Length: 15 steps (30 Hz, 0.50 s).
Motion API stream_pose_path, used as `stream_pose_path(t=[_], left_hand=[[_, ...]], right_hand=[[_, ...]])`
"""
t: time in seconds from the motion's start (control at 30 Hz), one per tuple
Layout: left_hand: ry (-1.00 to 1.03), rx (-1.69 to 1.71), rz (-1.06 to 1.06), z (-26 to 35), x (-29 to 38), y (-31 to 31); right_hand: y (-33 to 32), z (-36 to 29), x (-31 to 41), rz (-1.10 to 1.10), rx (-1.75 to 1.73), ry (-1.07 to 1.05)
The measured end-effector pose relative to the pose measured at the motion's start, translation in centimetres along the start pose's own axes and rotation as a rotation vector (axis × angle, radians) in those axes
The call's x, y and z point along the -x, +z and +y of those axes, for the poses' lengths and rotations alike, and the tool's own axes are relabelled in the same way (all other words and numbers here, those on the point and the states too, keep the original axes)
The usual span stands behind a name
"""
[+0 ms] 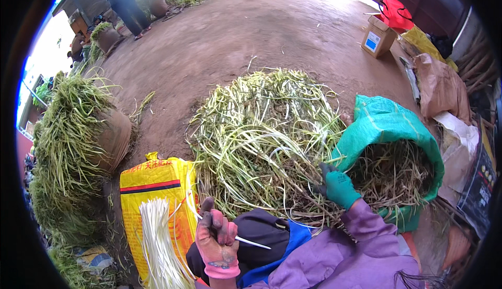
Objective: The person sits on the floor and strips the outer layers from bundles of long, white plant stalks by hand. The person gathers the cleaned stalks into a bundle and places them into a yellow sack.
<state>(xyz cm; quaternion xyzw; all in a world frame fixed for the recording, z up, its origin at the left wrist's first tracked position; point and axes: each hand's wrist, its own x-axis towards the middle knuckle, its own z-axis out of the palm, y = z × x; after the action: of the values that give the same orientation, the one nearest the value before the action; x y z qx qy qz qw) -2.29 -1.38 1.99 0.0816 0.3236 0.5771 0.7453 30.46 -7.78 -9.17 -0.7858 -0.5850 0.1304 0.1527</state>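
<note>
My left hand [219,234], in a pink glove with darkened fingertips, is closed around a long white stalk [253,243] whose thin end points right. My right hand [340,187] wears a green glove with dark fingers and grips leafy stalks [304,159] at the right side of a heap. That heap [266,104] of long green and whitish plants lies on the ground before me. A bundle of slender white stalks [155,234] rests on a yellow printed sack [151,177] left of my left hand. Close by my right hand, a green woven sack [392,120] gapes, holding brownish plant waste [396,167].
At left, a brown sack or basket [113,140] is piled with greens [72,132]. A cardboard box [378,38] with a red bag [396,13] stands at the upper right, near brown sacking [441,85]. A person [125,4] stands at the upper left on the earthen floor [259,26].
</note>
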Motion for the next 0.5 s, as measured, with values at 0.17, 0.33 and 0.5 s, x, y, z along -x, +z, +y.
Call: stream_pose_path(t=[0.17,0.33,0.5], left_hand=[[-0.023,0.009,-0.057,-0.3,-0.3,-0.2],[-0.05,-0.005,-0.043,-0.9,-0.5,-0.4],[-0.054,-0.009,-0.014,-0.8,-0.5,-0.5]], right_hand=[[-3.8,-2.7,-0.7,0.302,0.218,-0.074],[0.8,-5.2,-2.9,0.215,-0.07,-0.278],[4.8,-5.5,-3.7,-0.09,0.113,-0.168]])
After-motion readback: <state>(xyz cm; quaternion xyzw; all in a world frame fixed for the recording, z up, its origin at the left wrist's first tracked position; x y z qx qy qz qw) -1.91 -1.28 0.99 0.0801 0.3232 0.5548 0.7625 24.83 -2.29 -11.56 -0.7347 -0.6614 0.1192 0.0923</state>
